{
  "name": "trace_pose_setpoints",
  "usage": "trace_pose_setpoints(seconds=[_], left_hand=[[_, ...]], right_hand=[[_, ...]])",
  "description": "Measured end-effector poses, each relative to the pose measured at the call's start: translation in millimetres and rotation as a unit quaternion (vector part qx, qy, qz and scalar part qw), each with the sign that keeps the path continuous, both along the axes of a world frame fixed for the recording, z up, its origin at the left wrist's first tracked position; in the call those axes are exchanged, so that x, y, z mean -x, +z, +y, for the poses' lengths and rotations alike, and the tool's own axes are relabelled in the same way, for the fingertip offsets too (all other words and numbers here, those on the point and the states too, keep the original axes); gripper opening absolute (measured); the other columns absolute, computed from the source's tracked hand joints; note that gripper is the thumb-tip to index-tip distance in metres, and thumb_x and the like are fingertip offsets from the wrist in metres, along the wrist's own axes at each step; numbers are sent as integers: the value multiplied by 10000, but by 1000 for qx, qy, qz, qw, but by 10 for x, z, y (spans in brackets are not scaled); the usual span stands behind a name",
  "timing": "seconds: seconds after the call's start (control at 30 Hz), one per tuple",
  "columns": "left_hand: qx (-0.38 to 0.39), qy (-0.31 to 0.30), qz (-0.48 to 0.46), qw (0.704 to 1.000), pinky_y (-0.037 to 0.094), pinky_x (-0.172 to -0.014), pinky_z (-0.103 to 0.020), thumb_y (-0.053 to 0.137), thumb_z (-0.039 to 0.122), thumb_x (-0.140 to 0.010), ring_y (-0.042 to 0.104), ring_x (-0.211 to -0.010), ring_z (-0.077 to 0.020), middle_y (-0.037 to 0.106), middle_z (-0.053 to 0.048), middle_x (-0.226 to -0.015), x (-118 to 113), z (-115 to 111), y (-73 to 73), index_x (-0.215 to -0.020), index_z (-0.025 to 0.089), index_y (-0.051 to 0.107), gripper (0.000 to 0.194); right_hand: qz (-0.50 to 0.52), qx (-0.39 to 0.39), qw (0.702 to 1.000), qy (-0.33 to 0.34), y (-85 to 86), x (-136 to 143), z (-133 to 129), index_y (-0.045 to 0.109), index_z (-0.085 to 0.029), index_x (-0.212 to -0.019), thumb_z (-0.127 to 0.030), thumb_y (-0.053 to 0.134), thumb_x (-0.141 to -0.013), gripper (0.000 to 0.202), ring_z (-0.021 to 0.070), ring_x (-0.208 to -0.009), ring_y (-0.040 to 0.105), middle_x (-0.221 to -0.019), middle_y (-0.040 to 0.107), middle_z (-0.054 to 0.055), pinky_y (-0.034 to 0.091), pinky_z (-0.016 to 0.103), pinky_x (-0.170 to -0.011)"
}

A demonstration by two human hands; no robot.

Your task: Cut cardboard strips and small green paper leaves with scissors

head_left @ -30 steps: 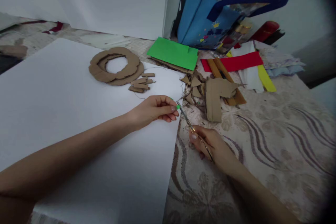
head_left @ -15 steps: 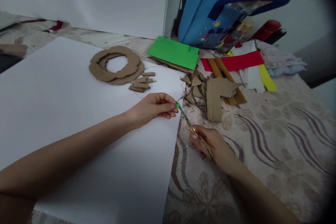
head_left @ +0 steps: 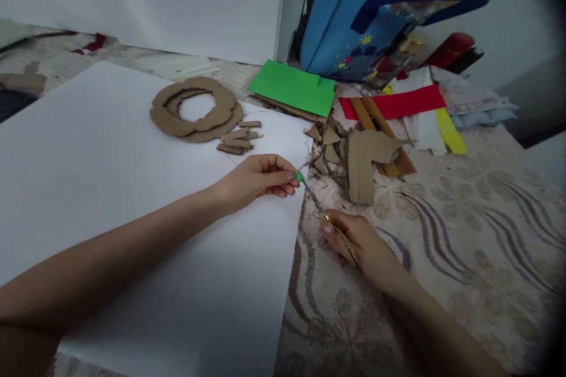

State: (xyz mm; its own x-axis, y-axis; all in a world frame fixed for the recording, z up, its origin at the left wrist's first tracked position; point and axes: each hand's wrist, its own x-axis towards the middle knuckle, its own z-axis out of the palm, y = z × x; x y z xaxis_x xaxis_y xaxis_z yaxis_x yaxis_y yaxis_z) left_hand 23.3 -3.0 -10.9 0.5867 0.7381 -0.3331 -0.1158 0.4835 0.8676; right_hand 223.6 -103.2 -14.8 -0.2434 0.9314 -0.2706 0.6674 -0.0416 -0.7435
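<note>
Over the right edge of a large white sheet (head_left: pixel 145 200), my left hand (head_left: pixel 260 179) pinches a tiny green piece (head_left: pixel 299 177) between thumb and fingers. My right hand (head_left: pixel 354 238) is closed on scissors (head_left: pixel 316 203), whose blade tips meet the green piece. Scalloped cardboard rings (head_left: pixel 225 103) lie stacked on the sheet beyond my left hand, with small cardboard strips (head_left: pixel 236 142) beside them. A green sheet (head_left: pixel 294 85) rests on cardboard farther back.
Cardboard scraps (head_left: pixel 329 144) and a larger cardboard offcut (head_left: pixel 360 168) lie on the patterned tablecloth (head_left: pixel 442 235). Behind them are a red strip (head_left: pixel 411 103), a yellow strip (head_left: pixel 451 132) and a blue bag (head_left: pixel 336 23). A white board (head_left: pixel 177 0) stands at the back.
The green piece and the fingertips of my left hand have shifted very slightly; more of the green piece shows. The scissors have hardly moved, and my right hand keeps hold of them.
</note>
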Motion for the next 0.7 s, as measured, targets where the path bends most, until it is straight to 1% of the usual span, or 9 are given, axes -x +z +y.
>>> trace_pose_setpoints(seconds=[0.23, 0.27, 0.33, 0.37, 0.43, 0.5, 0.6, 0.67, 0.7], left_hand=[[-3, -4, 4, 1000, 457, -585, -193, 621, 111, -792, 597, -584, -57, 672, -28, -736, 5, 4, 3, -810, 99, 585, 41], [-3, -5, 5, 1000, 458, -587, -194, 621, 111, -793, 596, -584, -57, 672, -28, -737, 7, 6, 5, -810, 99, 586, 41], [-5, -6, 8, 1000, 460, -590, -196, 619, 112, -795, 599, -589, -58, 674, -32, -744, 11, 11, 7, -814, 98, 586, 41], [-5, -7, 10, 1000, 461, -592, -198, 619, 113, -796, 602, -594, -60, 675, -35, -749, 13, 13, 7, -816, 97, 586, 41], [-2, -10, 14, 1000, 466, -597, -202, 621, 115, -795, 609, -604, -65, 678, -41, -758, 13, 16, 6, -822, 95, 588, 46], [4, -12, 18, 1000, 472, -609, -207, 618, 116, -798, 617, -617, -71, 681, -48, -769, 11, 17, 5, -825, 93, 591, 45], [8, -11, 27, 1000, 479, -631, -219, 608, 120, -802, 625, -641, -79, 681, -54, -778, 9, 25, 0, -820, 95, 592, 35], [-6, -17, 39, 999, 477, -627, -227, 610, 133, -796, 619, -644, -84, 678, -60, -789, 20, 49, -9, -817, 102, 591, 42], [-26, -19, 52, 998, 468, -604, -224, 612, 142, -790, 607, -631, -81, 675, -60, -790, 32, 68, -14, -813, 107, 590, 47]], right_hand=[[5, 9, 1000, -7, 7, 8, -8, 411, -205, -623, -430, 481, -870, 342, 101, -429, 400, -503, 410, -38, 302, 213, -404], [16, 17, 1000, -17, -6, 4, -10, 415, -204, -619, -439, 496, -861, 347, 99, -420, 396, -493, 406, -41, 300, 211, -397], [71, 50, 994, -63, -44, -16, -5, 428, -204, -628, -482, 485, -858, 365, 94, -396, 378, -477, 396, -47, 296, 208, -376], [113, 69, 986, -97, -68, -33, 5, 438, -205, -641, -512, 462, -861, 378, 91, -384, 366, -475, 395, -50, 295, 207, -362], [209, 84, 959, -171, -115, -79, 46, 452, -207, -669, -565, 410, -866, 410, 84, -364, 339, -478, 389, -55, 289, 203, -339], [279, 61, 933, -218, -155, -128, 107, 443, -212, -662, -599, 418, -848, 430, 80, -351, 314, -466, 363, -63, 270, 201, -324], [324, 49, 915, -236, -195, -171, 188, 404, -218, -615, -631, 431, -827, 466, 79, -335, 282, -438, 318, -71, 240, 208, -316], [326, 59, 914, -234, -213, -171, 210, 403, -218, -610, -646, 425, -823, 479, 79, -336, 279, -437, 321, -69, 240, 208, -316], [323, 62, 915, -232, -220, -165, 210, 410, -216, -615, -655, 420, -820, 485, 78, -340, 280, -441, 326, -68, 245, 205, -318]])
